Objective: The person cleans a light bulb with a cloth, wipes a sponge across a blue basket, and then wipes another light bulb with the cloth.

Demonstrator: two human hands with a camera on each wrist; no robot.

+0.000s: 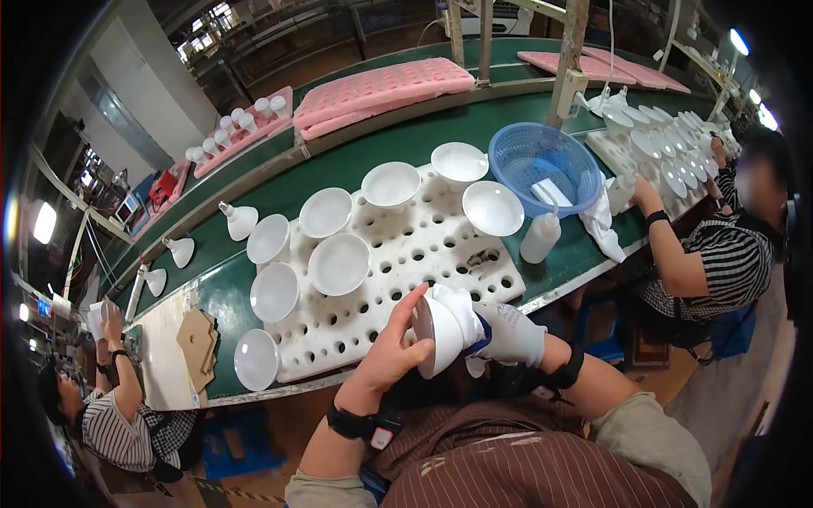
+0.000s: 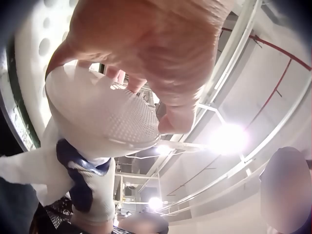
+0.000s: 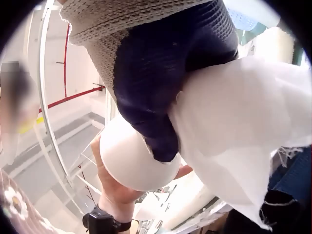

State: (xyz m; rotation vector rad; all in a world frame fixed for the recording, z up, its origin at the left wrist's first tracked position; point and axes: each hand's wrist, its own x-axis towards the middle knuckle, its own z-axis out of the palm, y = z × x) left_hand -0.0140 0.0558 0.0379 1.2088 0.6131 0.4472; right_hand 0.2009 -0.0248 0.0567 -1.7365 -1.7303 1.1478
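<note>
Bare-skinned, my left hand (image 1: pixel 391 345) pinches the wide rim of a white reflector bulb (image 1: pixel 442 340) between thumb and fingers, in front of the foam tray's near edge. The bulb is tilted, its round face toward the left. My right hand (image 1: pixel 511 335) wears a pale knit glove with dark blue coating. It grips a white cloth (image 3: pixel 234 122) against the bulb's narrower back part, which is largely hidden by glove and cloth. In the left wrist view the bulb's face (image 2: pixel 97 112) shows a fine dotted reflection.
A white foam tray (image 1: pixel 398 292) with holes bears several similar bulbs. Behind it stand a blue basket (image 1: pixel 542 148) and a white squeeze bottle (image 1: pixel 540 237). Cardboard pieces (image 1: pixel 196 347) lie at left, pink foam trays (image 1: pixel 381 91) at the back. A person works on each side.
</note>
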